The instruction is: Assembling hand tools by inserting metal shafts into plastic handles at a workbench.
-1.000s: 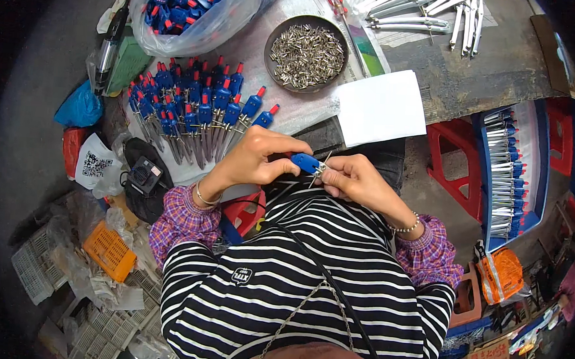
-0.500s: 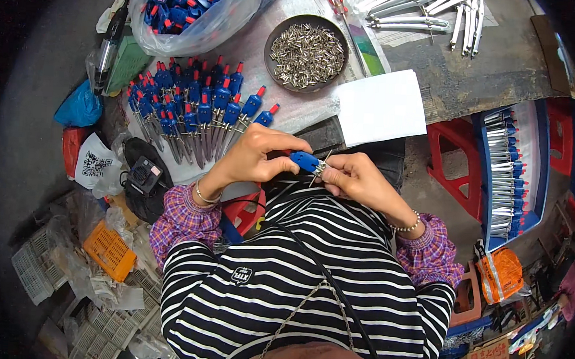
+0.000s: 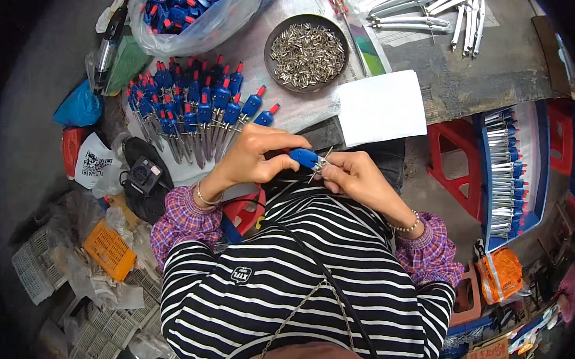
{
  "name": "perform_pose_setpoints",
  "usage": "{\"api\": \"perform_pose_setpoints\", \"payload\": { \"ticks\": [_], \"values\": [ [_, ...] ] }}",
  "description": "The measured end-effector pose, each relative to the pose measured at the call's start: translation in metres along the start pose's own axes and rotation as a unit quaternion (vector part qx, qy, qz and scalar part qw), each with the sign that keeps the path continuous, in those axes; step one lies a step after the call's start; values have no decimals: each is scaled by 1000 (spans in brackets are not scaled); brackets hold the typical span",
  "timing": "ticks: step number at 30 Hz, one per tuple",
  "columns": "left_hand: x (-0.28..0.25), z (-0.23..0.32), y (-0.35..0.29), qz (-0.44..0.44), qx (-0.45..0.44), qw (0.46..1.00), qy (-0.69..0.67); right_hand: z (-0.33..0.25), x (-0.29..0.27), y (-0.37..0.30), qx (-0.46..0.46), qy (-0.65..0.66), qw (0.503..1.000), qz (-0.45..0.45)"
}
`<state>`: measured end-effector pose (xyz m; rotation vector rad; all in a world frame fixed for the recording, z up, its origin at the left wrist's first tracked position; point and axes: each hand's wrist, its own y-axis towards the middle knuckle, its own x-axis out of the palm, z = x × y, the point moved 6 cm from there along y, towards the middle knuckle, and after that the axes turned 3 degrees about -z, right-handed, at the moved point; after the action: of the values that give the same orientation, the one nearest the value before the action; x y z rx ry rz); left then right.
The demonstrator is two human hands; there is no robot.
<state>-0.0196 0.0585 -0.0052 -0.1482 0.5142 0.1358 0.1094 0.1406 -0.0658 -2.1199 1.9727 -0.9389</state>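
Observation:
Close in front of my body, my left hand pinches a blue plastic handle piece between thumb and fingers. Small holes show on its face. Its right end meets a metal fitting with a thin cross pin sticking out. That metal end is gripped by my right hand, whose fingers hide much of it. To the left of my hands lie many metal tools with blue handles and red tips, fanned out side by side on the table.
A clear bag holds blue and red plastic pieces. Beyond my hands stand a round pan of small metal pins and a white sheet. Silver tools lie at the back right. A blue tray with finished-looking tools stands at right.
The blue piece has turned slightly in my hands, so its face shows a little differently. Both hands keep nearly the same place and grip.

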Motion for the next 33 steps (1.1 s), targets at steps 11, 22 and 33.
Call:
{"api": "perform_pose_setpoints", "payload": {
  "ticks": [11, 22, 33],
  "values": [
    [3, -4, -1, -38, -6, 999, -24, 0, 1, 0, 18, -4, 1000, -22],
    [5, -5, 1, -41, 5, 999, -35, 0, -1, -2, 17, -3, 1000, -17],
    [6, -5, 3, -38, 4, 998, -44, 5, 2, -2, 36, 15, 999, -25]
  ]
}}
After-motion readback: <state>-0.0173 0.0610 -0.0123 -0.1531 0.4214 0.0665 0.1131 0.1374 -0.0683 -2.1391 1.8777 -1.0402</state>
